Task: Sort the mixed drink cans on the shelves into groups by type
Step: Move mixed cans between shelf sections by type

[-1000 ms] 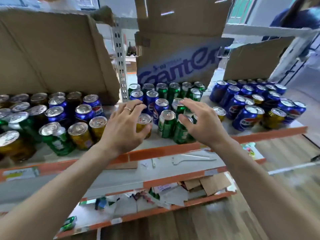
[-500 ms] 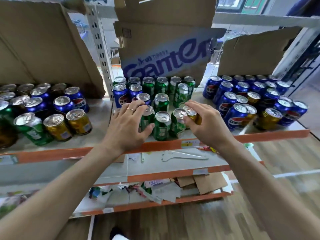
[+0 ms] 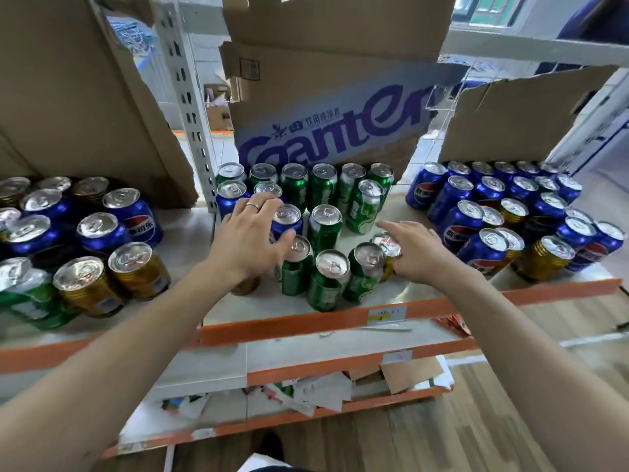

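Both hands reach over the middle section of the shelf [image 3: 340, 318], whose front edge is an orange rail. The left hand [image 3: 248, 236] lies palm-down with its fingers spread and loosely bent over a blue can [image 3: 287, 219] and a green can [image 3: 296, 264] — the fingertips touch their tops, but nothing is clearly gripped. A gold can [image 3: 245, 284] shows only its base beneath the wrist, so whether the palm rests on it cannot be told.

The right hand [image 3: 413, 250] comes in from the right, its fingers curled against a gold-sided can [image 3: 388, 248] at the right end of the front row; it seems to pinch this can between thumb and fingers, though the thumb is hidden.

Two more green cans [image 3: 332, 281] stand upright in the front row between the hands, packed close. Behind them stand further green cans [image 3: 323, 185] and some blue ones, backed by a cardboard box [image 3: 323, 124] printed in purple letters, which closes off the rear.

To the left, past a grey upright post [image 3: 190, 114], blue, gold and green cans are mixed [image 3: 102, 253] in front of another large box [image 3: 78, 97]. To the right stands a crowd of mostly blue cans [image 3: 490, 199] with a few gold ones among them — close beside the right hand. Torn cardboard and paper scraps [image 3: 306, 393] lie on the lower shelf.
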